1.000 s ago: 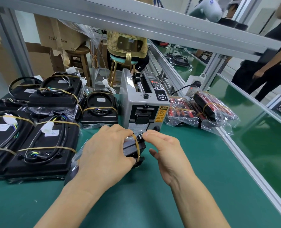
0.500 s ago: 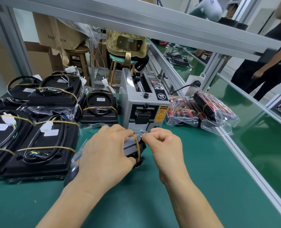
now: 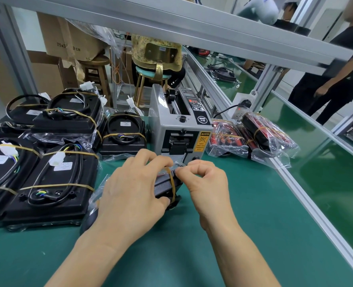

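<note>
A black device (image 3: 164,186) in a clear plastic bag, bound by a tan rubber band, lies on the green bench mat (image 3: 243,224) in front of me. My left hand (image 3: 130,195) lies over it, fingers curled round its top and near side. At the bag's upper right end, just below the outlet of the grey tape dispenser (image 3: 181,131), my right hand (image 3: 204,181) pinches something small between thumb and forefinger. What it pinches looks like clear tape or the bag's edge; I cannot tell which.
Black banded units with cables (image 3: 53,179) are stacked on the left. Bagged red and black parts (image 3: 260,137) lie right of the dispenser. An aluminium rail (image 3: 308,204) bounds the mat on the right. A person in black (image 3: 341,79) stands at far right. Stools and cardboard boxes stand behind.
My right hand moved from an outstretched forefinger at the device's end to curled fingers pinching there. The left hand stayed on the device.
</note>
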`<state>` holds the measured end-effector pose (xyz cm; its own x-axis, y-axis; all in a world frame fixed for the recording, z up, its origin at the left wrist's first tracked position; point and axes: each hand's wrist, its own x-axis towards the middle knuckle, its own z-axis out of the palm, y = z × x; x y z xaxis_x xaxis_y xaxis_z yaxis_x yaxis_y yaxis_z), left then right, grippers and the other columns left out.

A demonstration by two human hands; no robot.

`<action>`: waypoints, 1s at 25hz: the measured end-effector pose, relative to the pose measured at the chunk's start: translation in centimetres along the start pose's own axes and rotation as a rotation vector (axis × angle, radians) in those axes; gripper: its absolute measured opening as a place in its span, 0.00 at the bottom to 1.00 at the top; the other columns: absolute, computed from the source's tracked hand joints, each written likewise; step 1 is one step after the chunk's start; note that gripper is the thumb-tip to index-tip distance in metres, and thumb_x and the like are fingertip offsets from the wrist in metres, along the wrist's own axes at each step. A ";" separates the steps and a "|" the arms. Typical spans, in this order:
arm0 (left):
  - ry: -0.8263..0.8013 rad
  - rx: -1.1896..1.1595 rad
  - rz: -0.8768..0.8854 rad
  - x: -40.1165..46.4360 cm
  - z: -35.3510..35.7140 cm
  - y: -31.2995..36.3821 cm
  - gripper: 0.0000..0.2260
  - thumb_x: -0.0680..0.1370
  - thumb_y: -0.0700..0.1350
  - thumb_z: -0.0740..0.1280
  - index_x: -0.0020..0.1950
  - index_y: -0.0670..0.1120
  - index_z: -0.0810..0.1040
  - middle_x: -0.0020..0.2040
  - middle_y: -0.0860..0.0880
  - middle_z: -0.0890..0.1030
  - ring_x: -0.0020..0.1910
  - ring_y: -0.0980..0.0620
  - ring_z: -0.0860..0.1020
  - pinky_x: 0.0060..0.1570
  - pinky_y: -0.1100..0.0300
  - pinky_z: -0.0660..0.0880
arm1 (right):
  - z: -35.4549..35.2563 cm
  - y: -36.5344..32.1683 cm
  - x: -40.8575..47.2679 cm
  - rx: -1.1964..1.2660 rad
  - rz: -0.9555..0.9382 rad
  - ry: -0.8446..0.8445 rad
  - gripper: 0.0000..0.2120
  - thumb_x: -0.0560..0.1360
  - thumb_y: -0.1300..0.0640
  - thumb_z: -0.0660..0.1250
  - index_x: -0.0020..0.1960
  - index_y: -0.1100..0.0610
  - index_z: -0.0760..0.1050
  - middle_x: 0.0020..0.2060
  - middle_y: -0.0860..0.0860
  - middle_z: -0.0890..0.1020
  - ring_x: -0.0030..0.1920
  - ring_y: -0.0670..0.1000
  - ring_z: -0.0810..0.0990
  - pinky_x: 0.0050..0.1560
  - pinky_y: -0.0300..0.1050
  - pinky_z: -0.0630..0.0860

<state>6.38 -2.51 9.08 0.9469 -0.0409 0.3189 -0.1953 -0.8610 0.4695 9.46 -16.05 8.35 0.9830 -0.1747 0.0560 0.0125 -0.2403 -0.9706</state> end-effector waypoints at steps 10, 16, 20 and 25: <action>-0.001 0.004 -0.017 -0.1 0.0 -0.1 0.21 0.64 0.51 0.75 0.53 0.59 0.71 0.51 0.59 0.71 0.51 0.54 0.72 0.38 0.59 0.59 | 0.0 -0.1 -0.3 -0.115 -0.068 0.028 0.13 0.66 0.63 0.72 0.26 0.51 0.77 0.39 0.47 0.79 0.41 0.40 0.77 0.44 0.34 0.70; -0.016 -0.015 -0.035 -0.1 0.1 -0.3 0.20 0.64 0.52 0.75 0.51 0.59 0.71 0.49 0.60 0.70 0.50 0.57 0.70 0.38 0.60 0.58 | 0.5 0.9 -0.1 0.030 0.010 0.026 0.06 0.71 0.62 0.69 0.40 0.52 0.75 0.35 0.43 0.79 0.33 0.40 0.75 0.41 0.40 0.75; -0.016 -0.047 -0.038 -0.1 0.0 -0.5 0.19 0.63 0.51 0.76 0.49 0.59 0.72 0.48 0.60 0.71 0.49 0.57 0.70 0.39 0.60 0.61 | -0.2 1.3 -0.2 0.180 0.039 -0.026 0.08 0.74 0.63 0.66 0.41 0.51 0.77 0.33 0.42 0.80 0.36 0.41 0.78 0.44 0.42 0.77; -0.011 -0.082 -0.034 -0.2 0.0 -0.4 0.19 0.63 0.50 0.75 0.49 0.59 0.72 0.49 0.59 0.72 0.50 0.57 0.71 0.44 0.58 0.69 | -0.1 0.9 -0.2 0.161 -0.002 -0.121 0.04 0.72 0.61 0.70 0.41 0.54 0.78 0.32 0.42 0.81 0.33 0.39 0.77 0.36 0.33 0.74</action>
<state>6.30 -2.10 8.85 0.9561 -0.0182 0.2926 -0.1826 -0.8177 0.5459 9.22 -16.31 7.47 0.9976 -0.0563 0.0391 0.0344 -0.0831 -0.9959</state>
